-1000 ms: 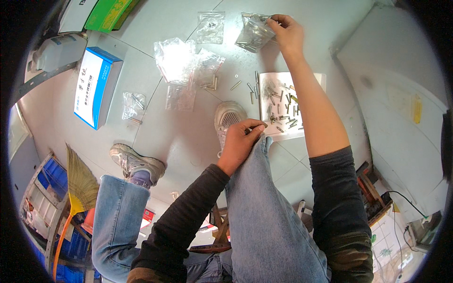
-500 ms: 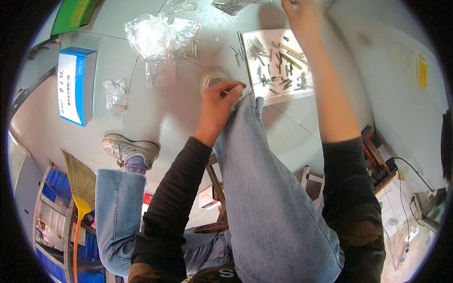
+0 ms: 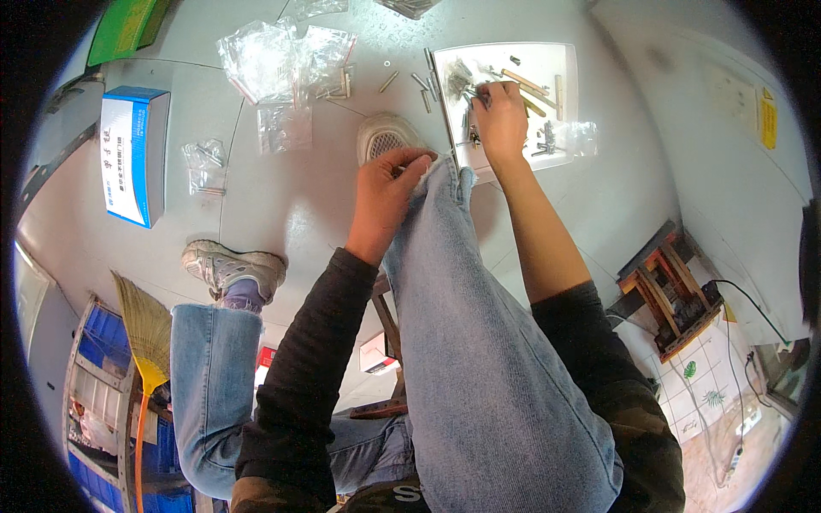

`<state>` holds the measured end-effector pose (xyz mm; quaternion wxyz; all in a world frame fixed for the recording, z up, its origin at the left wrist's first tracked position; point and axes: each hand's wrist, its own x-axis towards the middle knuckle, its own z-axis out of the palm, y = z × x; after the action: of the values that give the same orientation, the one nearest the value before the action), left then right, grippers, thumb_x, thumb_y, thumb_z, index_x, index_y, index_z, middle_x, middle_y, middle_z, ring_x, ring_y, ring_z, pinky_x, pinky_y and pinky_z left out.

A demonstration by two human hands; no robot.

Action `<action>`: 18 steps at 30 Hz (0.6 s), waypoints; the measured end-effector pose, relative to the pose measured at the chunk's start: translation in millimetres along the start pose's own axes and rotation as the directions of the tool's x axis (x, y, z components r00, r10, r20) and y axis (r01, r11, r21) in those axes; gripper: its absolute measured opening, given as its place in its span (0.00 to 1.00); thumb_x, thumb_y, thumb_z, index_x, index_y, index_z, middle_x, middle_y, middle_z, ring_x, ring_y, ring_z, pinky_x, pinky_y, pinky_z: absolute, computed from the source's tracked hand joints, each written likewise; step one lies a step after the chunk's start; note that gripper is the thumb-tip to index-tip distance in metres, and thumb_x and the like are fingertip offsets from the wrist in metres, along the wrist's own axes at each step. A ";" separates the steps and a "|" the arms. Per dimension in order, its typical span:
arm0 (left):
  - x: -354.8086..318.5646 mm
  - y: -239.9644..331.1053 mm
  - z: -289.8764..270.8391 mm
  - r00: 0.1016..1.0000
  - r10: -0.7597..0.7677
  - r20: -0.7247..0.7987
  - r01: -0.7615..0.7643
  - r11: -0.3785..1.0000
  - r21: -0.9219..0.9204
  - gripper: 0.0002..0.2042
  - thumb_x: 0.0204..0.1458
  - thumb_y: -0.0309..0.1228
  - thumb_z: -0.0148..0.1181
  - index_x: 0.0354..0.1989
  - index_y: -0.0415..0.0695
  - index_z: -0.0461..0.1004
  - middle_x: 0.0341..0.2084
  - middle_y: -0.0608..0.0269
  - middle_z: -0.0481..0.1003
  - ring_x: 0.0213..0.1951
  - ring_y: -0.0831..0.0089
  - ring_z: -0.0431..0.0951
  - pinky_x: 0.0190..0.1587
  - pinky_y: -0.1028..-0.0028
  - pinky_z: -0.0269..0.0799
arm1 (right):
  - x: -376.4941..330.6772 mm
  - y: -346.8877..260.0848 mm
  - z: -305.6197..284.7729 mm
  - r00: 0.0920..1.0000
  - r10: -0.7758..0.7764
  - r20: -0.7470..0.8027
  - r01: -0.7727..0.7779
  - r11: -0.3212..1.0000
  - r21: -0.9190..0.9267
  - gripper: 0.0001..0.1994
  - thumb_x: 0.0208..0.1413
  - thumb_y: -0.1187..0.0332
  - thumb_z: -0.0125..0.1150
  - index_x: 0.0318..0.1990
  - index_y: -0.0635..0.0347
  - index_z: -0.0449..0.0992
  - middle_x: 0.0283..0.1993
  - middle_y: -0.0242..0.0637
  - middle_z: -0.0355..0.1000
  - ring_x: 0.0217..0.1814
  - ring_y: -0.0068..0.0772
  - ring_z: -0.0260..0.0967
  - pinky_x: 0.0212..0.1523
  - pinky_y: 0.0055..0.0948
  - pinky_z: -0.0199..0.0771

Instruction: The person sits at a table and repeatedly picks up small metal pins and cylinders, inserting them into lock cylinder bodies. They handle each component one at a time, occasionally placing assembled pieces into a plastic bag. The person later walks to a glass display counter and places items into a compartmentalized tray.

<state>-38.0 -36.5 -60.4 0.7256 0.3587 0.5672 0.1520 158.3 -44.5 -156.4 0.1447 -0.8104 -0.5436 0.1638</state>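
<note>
My right hand (image 3: 502, 120) is in a shallow white tray (image 3: 547, 58), its fingertips drawn together among loose metal pins. What they grip, if anything, is hidden. Brass-coloured rods (image 3: 523, 81) lie beyond its knuckles, and a small clear bag (image 3: 460, 79) with metal parts sits left of its fingers. Small dark pins (image 3: 546, 141) are scattered to the right of the wrist. By my raised knee, my left hand (image 3: 380, 201) is closed with thumb and forefinger pressed together; anything between them is too small to make out.
Clear plastic bags (image 3: 265, 64) lie on the grey floor at the far left of the tray, with loose metal pins (image 3: 389, 82) nearby. A blue and white box (image 3: 137, 158) stands at left, near a broom (image 3: 145, 333). A wooden stool (image 3: 671, 286) is at right.
My right hand has come back from the far side, beyond the tray, and down into it among the pins. My left hand keeps its pinch by the knee.
</note>
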 end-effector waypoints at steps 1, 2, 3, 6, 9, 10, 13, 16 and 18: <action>0.1 0.4 0.5 1.000 -0.014 0.002 0.014 1.000 -0.016 0.10 0.52 0.29 0.53 0.37 0.36 0.75 0.29 0.66 0.74 0.31 0.82 0.71 0.37 0.82 0.66 | 1.9 -1.2 0.7 1.000 0.020 0.003 -0.020 1.000 0.009 0.08 0.38 0.73 0.62 0.30 0.60 0.74 0.34 0.42 0.66 0.34 0.44 0.67 0.34 0.38 0.69; 0.4 0.5 1.0 1.000 -0.020 -0.002 0.020 0.999 -0.031 0.10 0.52 0.29 0.53 0.37 0.36 0.75 0.29 0.66 0.75 0.31 0.82 0.71 0.37 0.82 0.66 | 2.8 -1.5 -0.3 0.998 0.035 0.046 -0.035 0.999 0.003 0.07 0.39 0.73 0.61 0.30 0.60 0.74 0.33 0.42 0.66 0.34 0.44 0.67 0.34 0.37 0.68; 0.6 0.6 1.1 1.000 -0.012 0.003 0.012 0.999 -0.050 0.10 0.52 0.29 0.53 0.37 0.36 0.75 0.29 0.66 0.75 0.32 0.82 0.71 0.37 0.82 0.66 | 3.8 -1.2 -2.9 0.997 0.026 0.078 -0.026 1.000 0.006 0.07 0.40 0.74 0.61 0.30 0.60 0.74 0.33 0.42 0.66 0.34 0.44 0.67 0.34 0.37 0.68; 1.6 1.1 1.2 0.998 -0.061 0.017 0.062 0.997 -0.039 0.10 0.52 0.30 0.53 0.38 0.36 0.74 0.30 0.66 0.74 0.33 0.82 0.71 0.38 0.82 0.65 | 3.8 -5.0 -19.7 0.994 0.028 0.105 -0.052 0.972 0.229 0.06 0.42 0.74 0.60 0.31 0.61 0.73 0.33 0.41 0.67 0.33 0.40 0.67 0.35 0.33 0.68; 1.9 6.7 2.2 0.998 0.026 -0.052 -0.027 1.000 -0.016 0.09 0.49 0.28 0.55 0.37 0.38 0.75 0.27 0.66 0.75 0.27 0.82 0.69 0.33 0.82 0.65 | -7.0 -25.0 -46.4 0.985 0.091 0.149 -0.156 0.841 0.518 0.07 0.45 0.74 0.59 0.33 0.63 0.72 0.34 0.39 0.67 0.33 0.33 0.67 0.36 0.28 0.67; 2.3 10.3 3.6 0.996 0.069 -0.055 -0.073 0.995 -0.066 0.09 0.48 0.28 0.55 0.37 0.39 0.75 0.27 0.67 0.75 0.26 0.83 0.68 0.32 0.82 0.65 | -11.6 -33.4 -57.5 0.987 0.068 0.147 -0.145 0.776 0.614 0.07 0.46 0.73 0.59 0.34 0.63 0.72 0.34 0.38 0.68 0.34 0.30 0.66 0.36 0.26 0.67; 4.1 26.9 9.9 0.987 0.140 -0.076 -0.149 0.979 -0.139 0.10 0.47 0.27 0.56 0.39 0.41 0.75 0.27 0.68 0.74 0.25 0.84 0.66 0.30 0.83 0.64 | -16.6 -59.7 -81.8 0.985 0.043 0.167 -0.156 0.633 0.758 0.07 0.47 0.74 0.59 0.35 0.64 0.72 0.36 0.35 0.68 0.37 0.25 0.65 0.39 0.22 0.66; 4.1 45.9 15.2 0.973 0.221 -0.071 -0.230 0.960 -0.163 0.10 0.46 0.26 0.58 0.39 0.44 0.76 0.27 0.69 0.73 0.24 0.86 0.64 0.28 0.84 0.63 | -16.6 -79.2 -94.3 0.990 0.029 0.139 -0.134 0.501 0.855 0.07 0.48 0.75 0.59 0.35 0.66 0.71 0.38 0.35 0.69 0.40 0.24 0.65 0.42 0.22 0.65; 5.0 55.8 17.8 0.956 0.284 -0.070 -0.292 0.934 -0.207 0.10 0.45 0.25 0.58 0.38 0.45 0.76 0.27 0.70 0.73 0.24 0.86 0.64 0.27 0.85 0.62 | -15.9 -86.0 -99.1 0.987 0.025 0.157 -0.149 0.487 0.860 0.07 0.48 0.75 0.59 0.35 0.65 0.71 0.38 0.35 0.69 0.41 0.24 0.65 0.43 0.22 0.65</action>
<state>-9.5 -0.7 -23.5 0.7188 0.3543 0.5028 0.3241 122.9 -33.3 -29.6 0.4911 -0.6417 -0.3528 0.4718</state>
